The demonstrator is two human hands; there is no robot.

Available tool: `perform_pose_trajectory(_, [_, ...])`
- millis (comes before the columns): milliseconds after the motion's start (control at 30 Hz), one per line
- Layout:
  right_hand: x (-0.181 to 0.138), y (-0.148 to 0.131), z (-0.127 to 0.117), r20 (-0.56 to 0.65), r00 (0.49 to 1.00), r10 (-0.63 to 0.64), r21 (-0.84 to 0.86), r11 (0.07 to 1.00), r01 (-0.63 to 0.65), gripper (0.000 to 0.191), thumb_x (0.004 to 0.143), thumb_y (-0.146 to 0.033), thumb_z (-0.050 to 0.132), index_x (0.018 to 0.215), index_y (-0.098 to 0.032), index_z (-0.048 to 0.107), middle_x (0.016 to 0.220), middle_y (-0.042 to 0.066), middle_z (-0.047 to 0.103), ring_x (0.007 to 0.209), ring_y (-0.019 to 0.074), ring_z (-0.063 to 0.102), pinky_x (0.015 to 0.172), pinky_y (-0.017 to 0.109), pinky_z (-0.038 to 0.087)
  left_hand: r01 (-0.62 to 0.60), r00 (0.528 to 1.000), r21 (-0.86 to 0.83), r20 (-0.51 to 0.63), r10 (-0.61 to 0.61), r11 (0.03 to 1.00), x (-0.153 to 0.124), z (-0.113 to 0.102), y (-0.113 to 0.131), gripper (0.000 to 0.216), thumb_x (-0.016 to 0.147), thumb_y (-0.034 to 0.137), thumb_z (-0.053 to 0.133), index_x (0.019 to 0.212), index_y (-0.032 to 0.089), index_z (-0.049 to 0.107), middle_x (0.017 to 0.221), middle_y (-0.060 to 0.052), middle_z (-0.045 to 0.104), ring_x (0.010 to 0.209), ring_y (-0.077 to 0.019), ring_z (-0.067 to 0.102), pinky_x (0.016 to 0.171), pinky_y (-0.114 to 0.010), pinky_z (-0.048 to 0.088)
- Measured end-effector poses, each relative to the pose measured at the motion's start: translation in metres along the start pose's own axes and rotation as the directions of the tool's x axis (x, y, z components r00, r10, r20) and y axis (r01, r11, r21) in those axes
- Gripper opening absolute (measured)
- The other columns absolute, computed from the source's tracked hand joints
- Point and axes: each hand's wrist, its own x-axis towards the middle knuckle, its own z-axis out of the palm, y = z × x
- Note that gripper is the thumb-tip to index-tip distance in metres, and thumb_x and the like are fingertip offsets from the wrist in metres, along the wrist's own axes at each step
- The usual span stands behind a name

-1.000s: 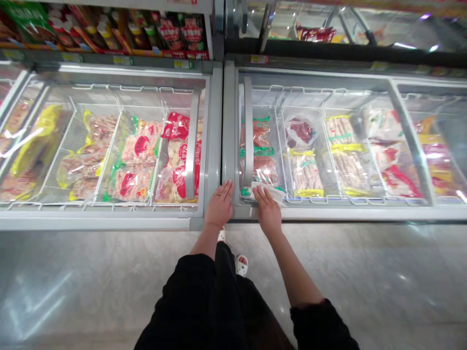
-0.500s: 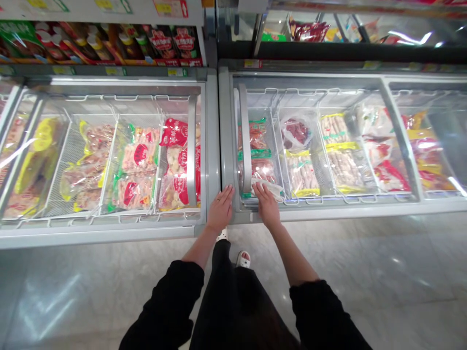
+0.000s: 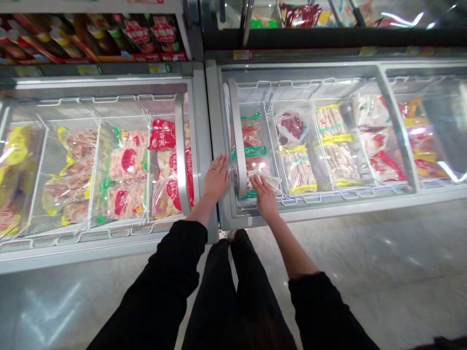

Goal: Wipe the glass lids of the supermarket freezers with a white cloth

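My left hand, a ring on one finger, lies flat with its fingers stretched out over the grey rim where two chest freezers meet. Fingers extended, my right hand rests on the glass lid at the front left corner of the right freezer. Just left of it is the lid's long pale handle. Beneath the glass by my right fingertips lie green-edged packs of meat. A similar handle stands on the left freezer, left of my left hand. Neither hand holds anything.
Wire baskets in both freezers hold bagged frozen food, such as red packs and yellow-edged packs. Bottles line a shelf behind the left freezer. A pale shiny floor lies in front.
My left hand has slid forward along the rim between the freezers. My right hand stays near the same lid corner. The view has shifted slightly, and my feet are closer to the freezers.
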Motion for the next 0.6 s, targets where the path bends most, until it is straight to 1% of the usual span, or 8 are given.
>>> perform_pose_trajectory(67, [-0.017,0.011,-0.008,0.041,0.997,-0.063,-0.011,0.998,0.064,0.078,0.092,0.003,0.039,0.166,-0.022,0.046,0.171,0.006,0.047,0.163,0.0232,0.037,0.131,0.047,0.039,0.003,1.000,0.003,-0.024,-0.003,1.000,0.003,0.005,0.002,0.060,0.106,0.017,0.039,0.165,0.006,0.041,0.174,-0.016,0.040,0.165,-0.0269,0.033,0.136,-0.049,0.030])
perform_pose_trajectory(100, [-0.023,0.017,-0.011,0.043,0.997,-0.067,-0.016,0.998,0.068,0.080,0.092,0.004,0.040,0.167,-0.023,0.045,0.171,0.006,0.048,0.163,0.0231,0.037,0.131,0.047,0.039,0.003,0.999,0.001,-0.037,-0.003,1.000,0.003,0.007,0.003,0.061,0.106,0.016,0.039,0.166,0.008,0.040,0.174,-0.015,0.040,0.165,-0.0265,0.033,0.136,-0.049,0.031])
perform_pose_trajectory(167, [-0.024,0.029,-0.015,0.012,1.000,-0.013,-0.023,1.000,0.013,0.082,0.091,0.004,0.040,0.168,-0.024,0.041,0.171,0.006,0.048,0.163,0.0237,0.037,0.130,0.048,0.040,-0.001,0.998,-0.005,-0.057,0.001,1.000,0.002,0.009,0.003,0.063,0.105,0.015,0.040,0.167,0.011,0.038,0.174,-0.014,0.041,0.165,-0.0258,0.032,0.136,-0.050,0.032])
perform_pose_trajectory(267, [0.001,0.033,-0.012,-0.071,0.989,0.127,-0.007,0.992,-0.128,0.081,0.093,0.002,0.039,0.170,-0.024,0.039,0.171,0.007,0.047,0.165,0.0251,0.034,0.129,0.051,0.040,-0.006,0.998,-0.006,-0.066,0.005,1.000,0.001,0.010,0.003,0.065,0.104,0.015,0.041,0.168,0.011,0.036,0.175,-0.015,0.040,0.166,-0.0258,0.030,0.136,-0.051,0.031])
perform_pose_trajectory(367, [0.028,0.018,-0.005,-0.107,0.975,0.193,0.021,0.981,-0.192,0.068,0.102,-0.010,0.038,0.169,-0.022,0.041,0.173,0.007,0.044,0.166,0.0280,0.030,0.130,0.054,0.038,0.010,0.999,0.005,-0.052,-0.009,1.000,0.001,0.010,0.004,0.065,0.103,0.014,0.041,0.168,0.009,0.036,0.176,-0.015,0.038,0.167,-0.0258,0.027,0.137,-0.049,0.030])
perform_pose_trajectory(467, [0.023,0.003,-0.005,-0.044,0.993,0.113,0.028,0.993,-0.112,0.058,0.110,-0.023,0.039,0.167,-0.023,0.044,0.173,0.005,0.045,0.166,0.0282,0.031,0.131,0.054,0.035,0.021,0.999,0.000,-0.031,-0.021,1.000,0.002,0.009,0.005,0.065,0.103,0.014,0.041,0.167,0.009,0.035,0.177,-0.015,0.036,0.167,-0.0257,0.026,0.138,-0.049,0.028])
perform_pose_trajectory(533, [0.001,0.004,-0.011,0.035,0.999,0.016,0.025,1.000,-0.017,0.055,0.112,-0.027,0.037,0.166,-0.025,0.045,0.172,0.004,0.046,0.164,0.0257,0.034,0.132,0.051,0.034,0.017,0.999,-0.014,-0.028,-0.017,1.000,0.002,0.008,0.005,0.065,0.103,0.015,0.040,0.167,0.009,0.036,0.177,-0.015,0.035,0.167,-0.0258,0.026,0.138,-0.050,0.028])
perform_pose_trajectory(600, [-0.023,0.015,-0.020,0.089,0.996,-0.031,0.013,0.999,0.030,0.055,0.113,-0.028,0.036,0.167,-0.027,0.045,0.172,0.003,0.047,0.164,0.0235,0.036,0.132,0.048,0.034,0.014,0.999,-0.021,-0.036,-0.015,1.000,0.002,0.008,0.004,0.064,0.103,0.016,0.039,0.167,0.009,0.036,0.176,-0.015,0.036,0.167,-0.0259,0.026,0.137,-0.050,0.029])
